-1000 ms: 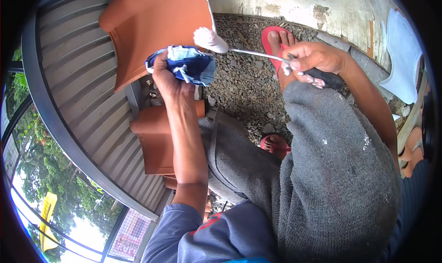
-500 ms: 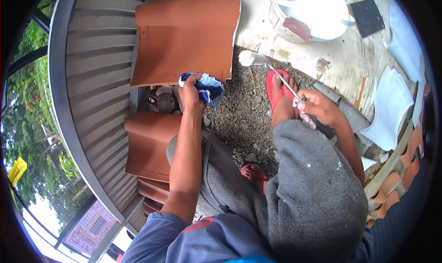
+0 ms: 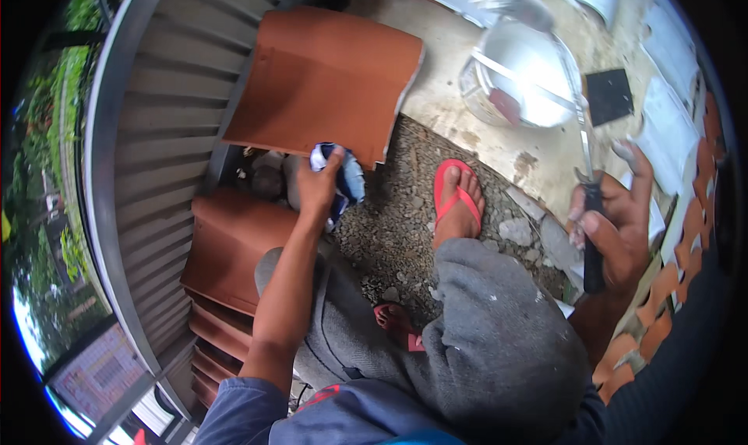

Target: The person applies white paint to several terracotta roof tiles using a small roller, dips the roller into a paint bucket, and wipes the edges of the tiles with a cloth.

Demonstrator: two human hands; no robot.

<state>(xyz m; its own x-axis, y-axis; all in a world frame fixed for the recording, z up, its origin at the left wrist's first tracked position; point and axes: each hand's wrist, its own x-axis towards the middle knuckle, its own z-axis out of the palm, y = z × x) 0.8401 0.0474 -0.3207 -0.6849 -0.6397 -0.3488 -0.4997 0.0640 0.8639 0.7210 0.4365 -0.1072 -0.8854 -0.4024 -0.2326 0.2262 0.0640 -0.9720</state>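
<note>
My right hand (image 3: 623,231) is wrapped round the black handle of a paint roller (image 3: 580,130). Its white roller head, smeared by motion, is up over the far rim of a paint bucket (image 3: 477,94) with white paint inside. White smears mark the fingers of this hand. On the left, my left hand (image 3: 318,184) grips a crumpled blue and white cloth (image 3: 351,182) at the near edge of a curved terracotta roof tile (image 3: 331,79). The tile's top face is bare orange-brown, and its right edge shows white.
More terracotta tiles (image 3: 238,246) are stacked at lower left along a corrugated metal wall (image 3: 175,133). White-coated tiles (image 3: 670,126) lie at the right, beside a row of orange tiles (image 3: 662,289). A black square piece (image 3: 609,96) sits by the bucket. Gravel (image 3: 389,242) surrounds my sandalled feet.
My right hand has moved right, and the roller head has swung up from above the gravel to over the bucket. My left hand stays at the tile with the cloth. The view has shifted.
</note>
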